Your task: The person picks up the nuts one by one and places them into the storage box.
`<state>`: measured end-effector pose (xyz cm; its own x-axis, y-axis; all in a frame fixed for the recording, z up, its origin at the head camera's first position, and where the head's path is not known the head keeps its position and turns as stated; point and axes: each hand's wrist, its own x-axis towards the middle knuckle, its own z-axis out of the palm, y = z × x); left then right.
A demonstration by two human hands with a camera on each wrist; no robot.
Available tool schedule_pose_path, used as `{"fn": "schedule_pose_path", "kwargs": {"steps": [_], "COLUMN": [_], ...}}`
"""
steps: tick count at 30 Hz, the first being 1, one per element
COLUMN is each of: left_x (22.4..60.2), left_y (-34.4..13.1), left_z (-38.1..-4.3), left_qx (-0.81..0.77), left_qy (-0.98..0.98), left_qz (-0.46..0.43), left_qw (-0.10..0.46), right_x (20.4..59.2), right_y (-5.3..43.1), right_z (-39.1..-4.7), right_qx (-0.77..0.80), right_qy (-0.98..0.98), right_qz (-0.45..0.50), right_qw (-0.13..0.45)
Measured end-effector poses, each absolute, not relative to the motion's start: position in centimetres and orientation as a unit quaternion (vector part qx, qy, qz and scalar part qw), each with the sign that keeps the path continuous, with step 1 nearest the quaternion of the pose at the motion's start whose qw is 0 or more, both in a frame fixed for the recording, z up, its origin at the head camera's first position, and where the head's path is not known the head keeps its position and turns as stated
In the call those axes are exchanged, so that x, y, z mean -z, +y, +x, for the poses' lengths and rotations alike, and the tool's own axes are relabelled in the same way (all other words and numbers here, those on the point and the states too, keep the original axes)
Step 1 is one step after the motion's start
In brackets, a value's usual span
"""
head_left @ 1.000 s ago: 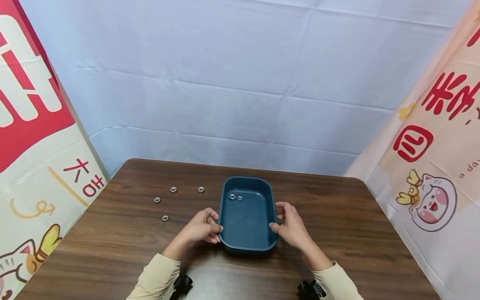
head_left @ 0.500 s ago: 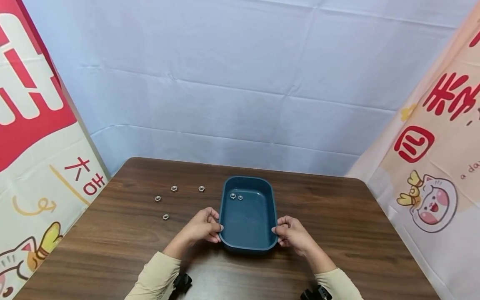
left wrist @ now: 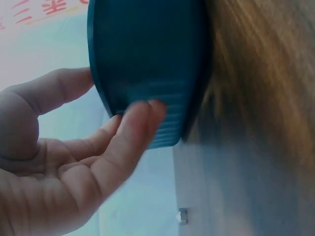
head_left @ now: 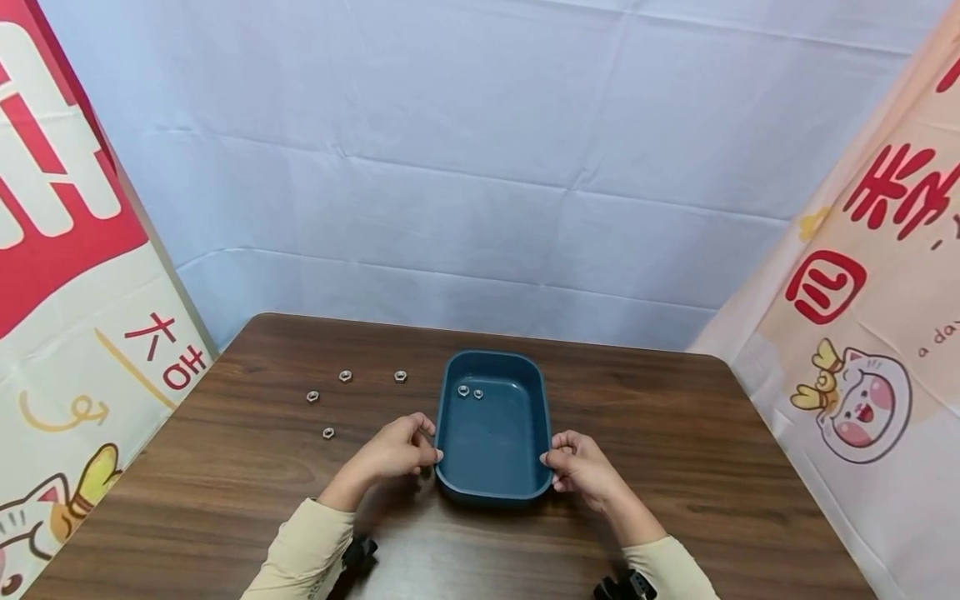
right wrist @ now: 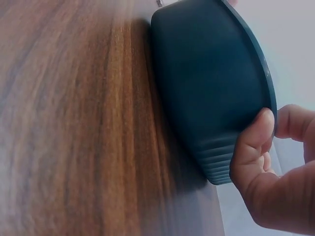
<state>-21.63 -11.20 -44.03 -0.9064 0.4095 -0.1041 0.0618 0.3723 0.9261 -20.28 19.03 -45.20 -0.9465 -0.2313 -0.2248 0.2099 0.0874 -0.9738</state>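
Observation:
In the middle of the head view, a dark blue-green plastic tray rests on the table, with two small metal hex nuts lying near its far left corner. My left hand holds the tray's left side near the front, its thumb at the rim. In the left wrist view, one finger before the ribbed corner is blurred. On the opposite side, my right hand pinches the tray's rim, thumb and fingers on either side of the wall. Several more hex nuts lie on the table left of the tray.
The brown wood-grain table has a back edge just beyond the tray. A pale cloth hangs behind it, with printed banners at both sides. Dark wrist cameras sit beneath the sleeves.
My right hand's fingers have drawn in from along the tray's side to a pinch on its rim. My left hand's lower fingers have pulled back slightly. The nuts stay where they were.

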Motion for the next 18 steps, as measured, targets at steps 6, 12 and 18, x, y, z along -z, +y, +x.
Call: {"fn": "schedule_pose_path", "kwargs": {"steps": [6, 12, 18], "left_x": [43.0, 41.8, 41.7], "left_y": [-12.1, -12.9, -13.0], "left_z": [-21.7, -21.6, -21.4], "left_qx": [-0.354, -0.216, -0.164], "left_qy": [0.901, 0.94, 0.954], "left_qz": [0.231, 0.255, 0.249], "left_qw": [0.096, 0.064, 0.032], "right_x": [45.2, 45.3, 45.3], "right_y": [18.9, 18.9, 19.0], "right_z": [-20.3, -20.3, -20.3], "right_qx": [0.68, 0.684, 0.685], "right_qy": [0.716, 0.711, 0.71], "right_qz": [-0.004, -0.003, -0.002], "right_qw": [0.159, 0.161, 0.164]}}
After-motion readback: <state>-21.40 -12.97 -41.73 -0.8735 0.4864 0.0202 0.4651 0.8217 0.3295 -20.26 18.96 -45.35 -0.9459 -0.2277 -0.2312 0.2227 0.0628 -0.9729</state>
